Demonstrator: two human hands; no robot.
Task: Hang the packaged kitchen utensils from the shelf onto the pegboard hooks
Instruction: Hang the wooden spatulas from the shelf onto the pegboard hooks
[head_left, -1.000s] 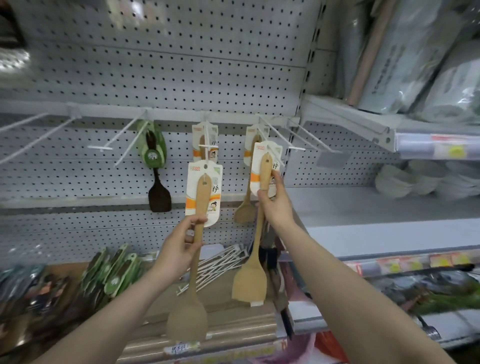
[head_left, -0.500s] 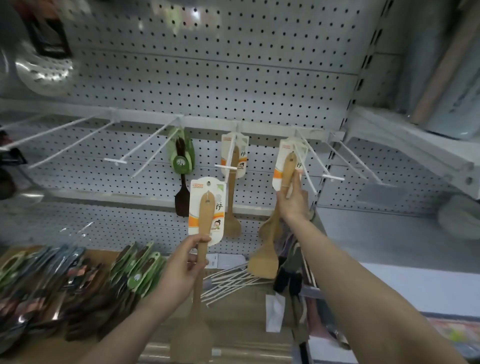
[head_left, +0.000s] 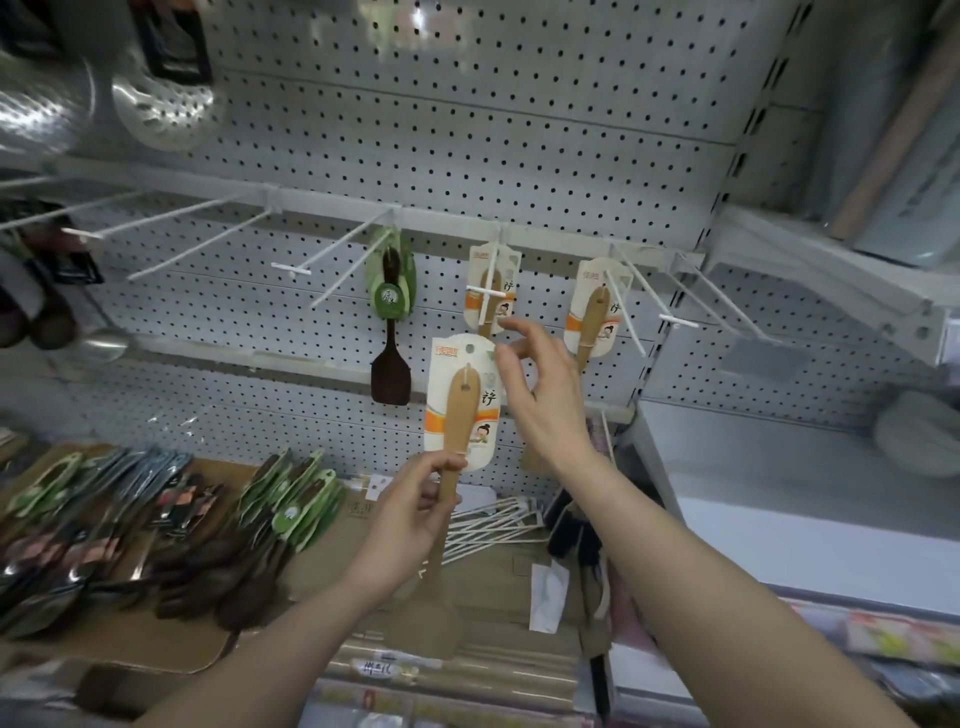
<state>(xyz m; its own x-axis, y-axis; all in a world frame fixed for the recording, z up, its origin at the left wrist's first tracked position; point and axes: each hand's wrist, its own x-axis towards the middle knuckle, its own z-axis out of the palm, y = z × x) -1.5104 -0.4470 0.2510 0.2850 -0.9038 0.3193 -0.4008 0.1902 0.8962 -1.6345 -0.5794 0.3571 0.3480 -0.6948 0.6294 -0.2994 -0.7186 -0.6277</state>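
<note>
Task partway: three utensils hang on pegboard hooks (head_left: 485, 291), left hand (head_left: 410, 512) grips carded wooden spatula (head_left: 460, 410) by its handle, card hole w/ no hook through it; right hand (head_left: 545, 400) open, empty, beside card; more packs on shelf (head_left: 130, 519).

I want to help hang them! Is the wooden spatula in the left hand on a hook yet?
Not yet. The left hand holds the wooden spatula upright by its handle, its card hole below the hook, with nothing through it.

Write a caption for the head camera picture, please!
Left hand holds a carded wooden spatula below the pegboard hooks; right hand reaches in, open.
</note>
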